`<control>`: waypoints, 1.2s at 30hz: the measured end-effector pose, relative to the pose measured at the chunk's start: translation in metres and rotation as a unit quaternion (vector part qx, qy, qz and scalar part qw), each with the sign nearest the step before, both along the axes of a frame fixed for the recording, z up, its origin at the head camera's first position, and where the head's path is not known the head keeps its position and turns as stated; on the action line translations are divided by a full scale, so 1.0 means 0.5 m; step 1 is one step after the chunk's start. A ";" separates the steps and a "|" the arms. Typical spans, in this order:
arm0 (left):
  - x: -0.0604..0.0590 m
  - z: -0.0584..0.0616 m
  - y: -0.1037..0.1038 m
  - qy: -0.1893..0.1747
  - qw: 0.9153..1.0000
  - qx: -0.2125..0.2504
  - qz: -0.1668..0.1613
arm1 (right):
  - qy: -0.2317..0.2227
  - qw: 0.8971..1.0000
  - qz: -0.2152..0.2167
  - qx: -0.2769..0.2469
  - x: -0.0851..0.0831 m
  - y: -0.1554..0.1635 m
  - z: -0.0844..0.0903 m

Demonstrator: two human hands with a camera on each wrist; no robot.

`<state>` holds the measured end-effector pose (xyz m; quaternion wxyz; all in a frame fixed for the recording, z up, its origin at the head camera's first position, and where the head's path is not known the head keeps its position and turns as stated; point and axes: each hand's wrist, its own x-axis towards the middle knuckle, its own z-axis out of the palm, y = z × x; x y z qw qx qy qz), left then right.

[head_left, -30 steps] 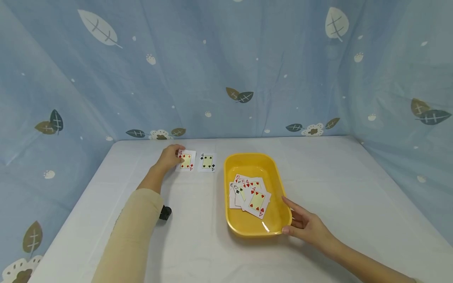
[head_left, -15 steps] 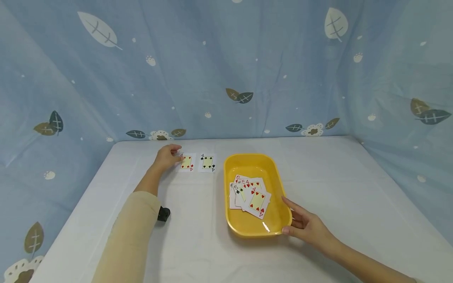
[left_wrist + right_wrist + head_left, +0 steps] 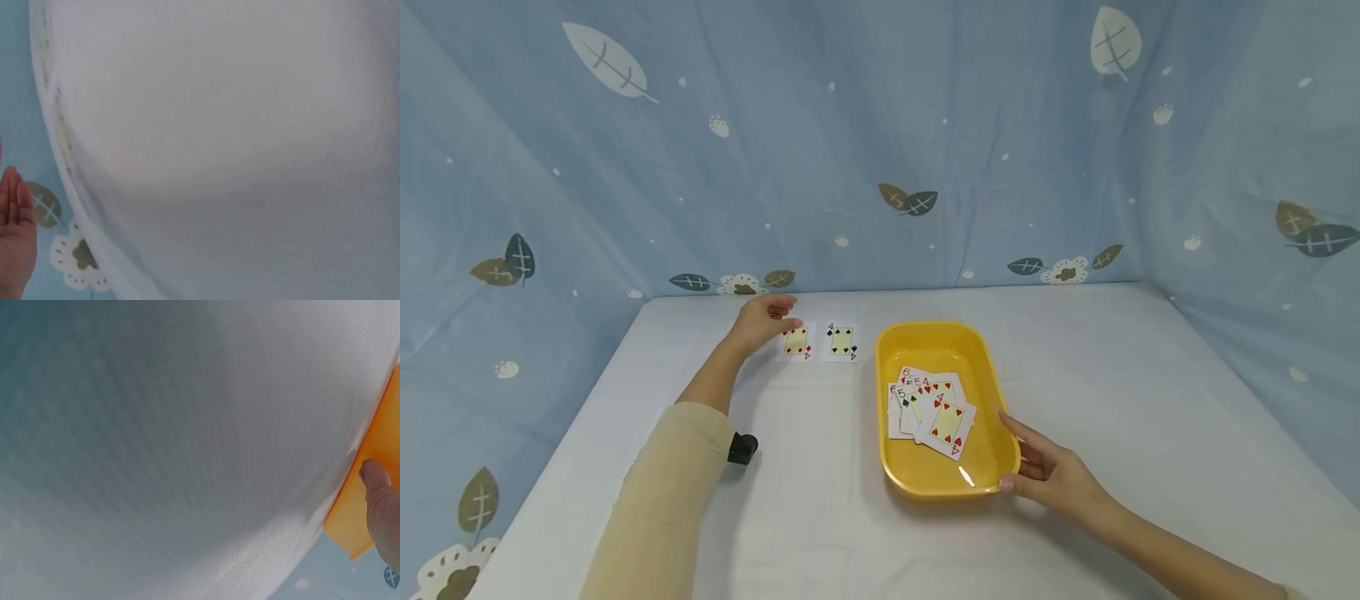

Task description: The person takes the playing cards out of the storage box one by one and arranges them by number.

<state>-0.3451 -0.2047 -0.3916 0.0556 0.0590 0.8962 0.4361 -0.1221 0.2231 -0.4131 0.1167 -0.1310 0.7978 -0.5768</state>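
My left hand [image 3: 758, 323] is over the left edge of a four of diamonds [image 3: 797, 344] lying face up, partly covering it. Its fingers look loosely bent with nothing between them; the left wrist view shows this hand [image 3: 15, 231] raised off the cloth. Just right of that card lies a four of spades [image 3: 842, 342]. My right hand [image 3: 1060, 483] grips the near right corner of a yellow plastic tray [image 3: 925, 479], thumb and fingers spread around it. Inside, several playing cards overlap, with a four of hearts [image 3: 947, 425] on top.
A white cloth covers the table [image 3: 805, 517]. Beside the left forearm sits a small black object [image 3: 743, 449], partly hidden by the sleeve. A blue leaf-patterned curtain [image 3: 820, 142] hangs behind the table and along both sides.
My left hand has come away from the four of diamonds, lifting slightly toward the back. The right hand and the tray have stayed in place.
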 end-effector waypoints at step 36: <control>0.074 0.038 0.166 0.054 0.982 0.034 -0.175 | -0.009 1.000 -0.013 0.012 0.002 -0.001 0.003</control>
